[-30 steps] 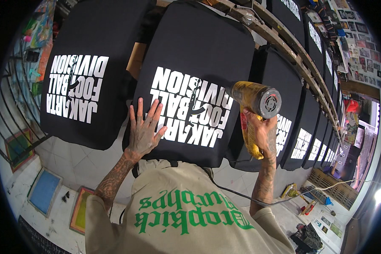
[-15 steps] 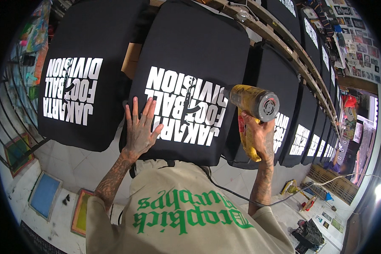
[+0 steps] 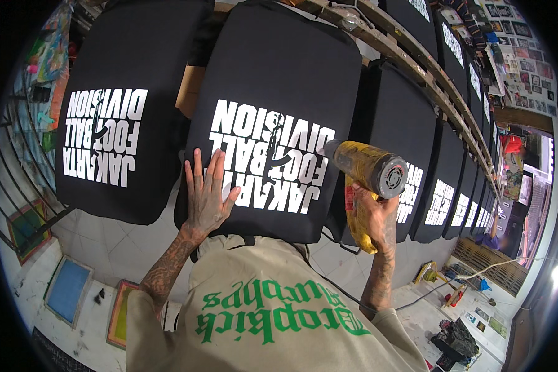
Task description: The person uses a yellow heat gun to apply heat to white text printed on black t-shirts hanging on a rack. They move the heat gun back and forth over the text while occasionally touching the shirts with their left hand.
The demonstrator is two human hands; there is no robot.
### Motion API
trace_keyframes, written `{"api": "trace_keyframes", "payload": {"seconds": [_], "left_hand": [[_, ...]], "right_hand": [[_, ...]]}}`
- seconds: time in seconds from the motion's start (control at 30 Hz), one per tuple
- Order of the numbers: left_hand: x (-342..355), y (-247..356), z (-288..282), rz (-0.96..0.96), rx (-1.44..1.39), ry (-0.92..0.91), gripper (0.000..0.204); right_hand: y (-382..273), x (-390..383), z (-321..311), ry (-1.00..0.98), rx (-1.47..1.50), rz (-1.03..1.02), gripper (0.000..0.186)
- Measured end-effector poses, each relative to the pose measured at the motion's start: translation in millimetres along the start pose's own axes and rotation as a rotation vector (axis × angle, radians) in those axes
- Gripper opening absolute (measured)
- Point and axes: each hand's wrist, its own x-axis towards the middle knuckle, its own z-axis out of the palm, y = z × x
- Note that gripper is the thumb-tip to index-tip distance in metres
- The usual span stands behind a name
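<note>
L hand flat, fingers spread, on blk cloth panel; fingertips at L edge of white print. R hand gripping handle of yellow heat gun; nozzle ahead-left of R hand, nr print's R edge, contact w/ cloth can't tell. 2nd panel left of L hand; wooden rail ahead of R hand.

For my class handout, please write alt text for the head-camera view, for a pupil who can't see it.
A person's right hand holds a yellow heat gun, its nozzle at the right edge of a white print on black cloth, while the left hand lies spread at the cloth's left side. Similar printed black cloths flank it.
</note>
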Motion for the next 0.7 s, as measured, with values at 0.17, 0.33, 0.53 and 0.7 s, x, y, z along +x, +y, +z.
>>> {"api": "trace_keyframes", "payload": {"seconds": [0.17, 0.33, 0.53, 0.7], "left_hand": [[4, -4, 1, 0.015, 0.027, 0.04, 0.08], [26, -10, -6, 0.043, 0.073, 0.077, 0.082], [58, -24, -10, 0.092, 0.121, 0.106, 0.083], [66, -35, -4, 0.092, 0.145, 0.076, 0.083]], "right_hand": [[-7, -7, -10, -0.04, 0.021, 0.16, 0.031], [-1, -2, -15, -0.074, 0.022, 0.166, 0.037], [9, 12, -9, 0.034, 0.058, 0.04, 0.041], [-11, 22, -9, -0.032, 0.032, 0.086, 0.031]]}}
